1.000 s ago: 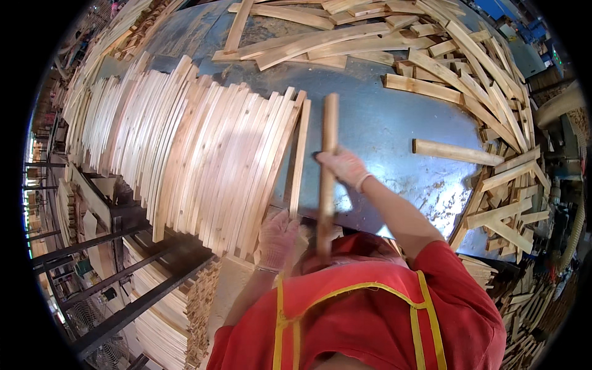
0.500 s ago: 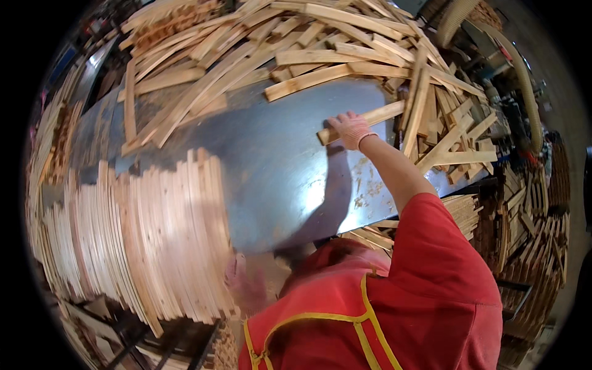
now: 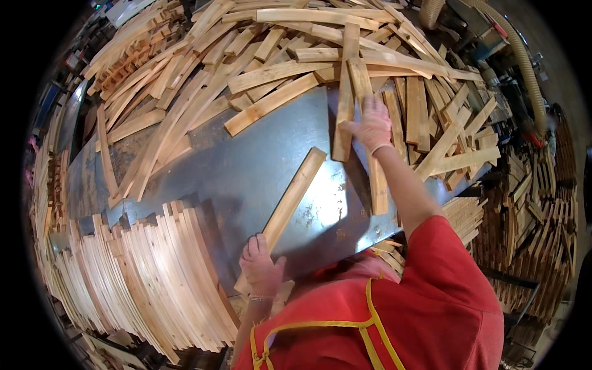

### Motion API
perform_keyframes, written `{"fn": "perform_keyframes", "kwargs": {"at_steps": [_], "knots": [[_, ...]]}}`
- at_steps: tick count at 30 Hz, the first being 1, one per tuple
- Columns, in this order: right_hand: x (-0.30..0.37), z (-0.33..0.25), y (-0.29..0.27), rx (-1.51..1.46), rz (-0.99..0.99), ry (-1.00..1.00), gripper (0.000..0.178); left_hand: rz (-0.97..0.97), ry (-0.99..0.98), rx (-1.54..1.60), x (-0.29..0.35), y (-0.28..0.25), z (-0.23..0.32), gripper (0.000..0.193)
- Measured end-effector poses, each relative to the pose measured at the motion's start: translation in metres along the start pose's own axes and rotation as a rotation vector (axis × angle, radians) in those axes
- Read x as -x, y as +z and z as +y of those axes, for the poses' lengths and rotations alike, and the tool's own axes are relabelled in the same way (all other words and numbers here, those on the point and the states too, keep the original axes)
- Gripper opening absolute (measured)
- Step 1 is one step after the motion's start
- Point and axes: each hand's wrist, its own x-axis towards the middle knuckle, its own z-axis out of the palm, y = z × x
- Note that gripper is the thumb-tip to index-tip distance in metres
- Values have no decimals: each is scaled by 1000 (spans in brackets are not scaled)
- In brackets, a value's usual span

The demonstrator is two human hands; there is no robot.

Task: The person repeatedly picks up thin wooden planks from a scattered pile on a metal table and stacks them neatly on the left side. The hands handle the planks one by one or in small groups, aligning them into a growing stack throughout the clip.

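My left hand, in a pale glove, is closed around the near end of a wooden slat. The slat slants away from me over the metal tabletop. Farther right, my gloved right hand grips another slat near its middle, fingers over it. That slat points toward me. Beside it, a second upright-lying slat touches or nearly touches my right thumb. My palm hides part of the gripped slat.
Close-set rows of slats stand at the left. A jumbled heap of slats covers the table's far side and right. A ribbed hose hangs at the far right, above stacked wood.
My right hand has moved from a slat lying crosswise to slats pointing toward me. My left hand has come up from the table's near edge and now holds a slat.
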Motion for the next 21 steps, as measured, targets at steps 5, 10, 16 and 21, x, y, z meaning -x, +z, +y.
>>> {"fn": "perform_keyframes", "kwargs": {"at_steps": [5, 10, 16, 21], "knots": [[-11, -14, 9, -428, -318, 230, 111, -1, -40, 179, -2, 10, -21, 75], [88, -97, 46, -1298, -615, 266, 98, -134, -359, 1207, 34, -14, -45, 48], [214, -229, 58, -508, -908, -208, 73, -98, -463, 908, 93, -35, -80, 47], [277, -300, 62, -570, -1126, -449, 83, 336, -274, 135, 131, -12, -105, 65]]}}
